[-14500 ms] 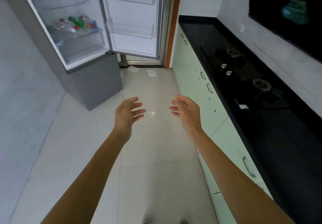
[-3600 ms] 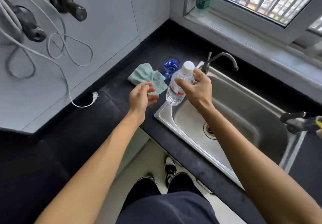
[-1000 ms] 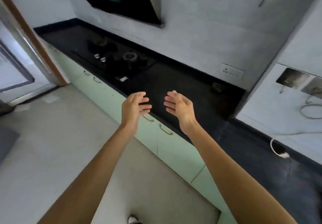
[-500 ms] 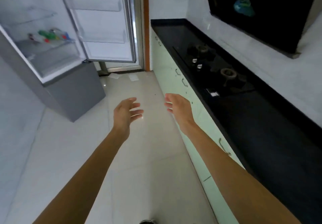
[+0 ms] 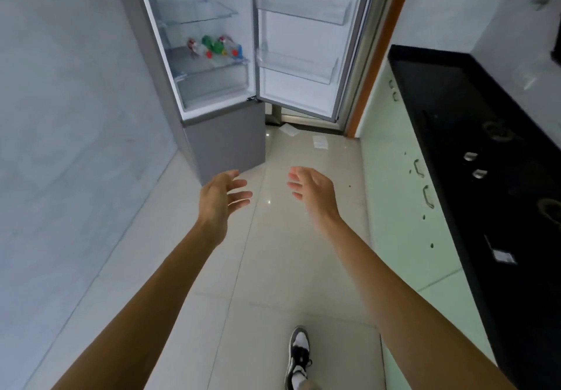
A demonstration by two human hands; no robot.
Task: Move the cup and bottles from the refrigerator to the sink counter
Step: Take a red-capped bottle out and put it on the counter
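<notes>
The refrigerator (image 5: 224, 143) stands ahead with its door (image 5: 306, 40) swung open to the right. Several plastic bottles (image 5: 214, 46), one green and others clear with red caps, lie together on a glass shelf inside. My left hand (image 5: 220, 198) and my right hand (image 5: 312, 190) are both stretched out in front of me over the floor, fingers apart and holding nothing, well short of the fridge. No cup and no sink show in this view.
A black counter (image 5: 449, 98) with a gas hob (image 5: 498, 134) runs along the right above pale green cabinets (image 5: 394, 177). A grey tiled wall (image 5: 60, 116) closes the left side. Two paper scraps (image 5: 320, 141) lie on the floor near the fridge door. My shoe (image 5: 299, 356) is below.
I have come closer to the refrigerator, which now stands larger and more central. Both hands remain held out in front of me with nothing in them.
</notes>
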